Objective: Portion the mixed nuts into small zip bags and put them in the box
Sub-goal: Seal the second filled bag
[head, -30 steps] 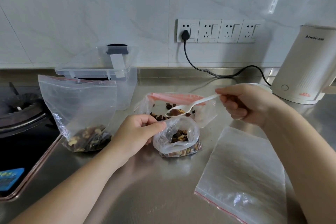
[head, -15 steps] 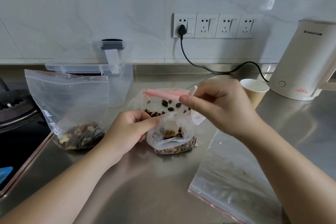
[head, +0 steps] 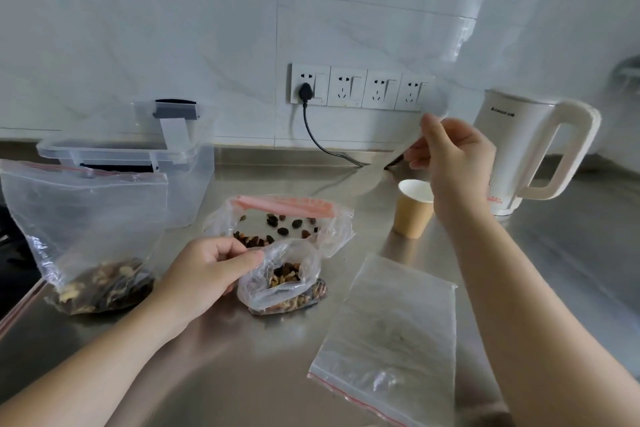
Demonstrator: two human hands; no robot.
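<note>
My left hand (head: 207, 270) pinches the rim of a small zip bag (head: 294, 302) and holds its mouth wide; mixed nuts lie in its bottom. Right behind it slumps a crumpled bag with a pink zip strip (head: 287, 208), holding a few dark nuts. My right hand (head: 453, 163) is raised above a paper cup (head: 412, 218), fingers curled round a white plastic spoon (head: 437, 110) that shows only as a pale blur. A larger zip bag (head: 86, 218) with nuts stands at the left. Behind that bag stands the clear plastic box (head: 194, 184), its lid propped up.
An empty zip bag (head: 391, 333) lies flat on the steel counter (head: 242, 374) at the right front. A white kettle (head: 519, 149) stands at the back right, with its black cord (head: 318, 142) running to the wall sockets. A stove edge is at the far left.
My right hand has lifted the spoon away from over the small bag, up and to the right above the cup. My left hand keeps its hold on the bag's rim.
</note>
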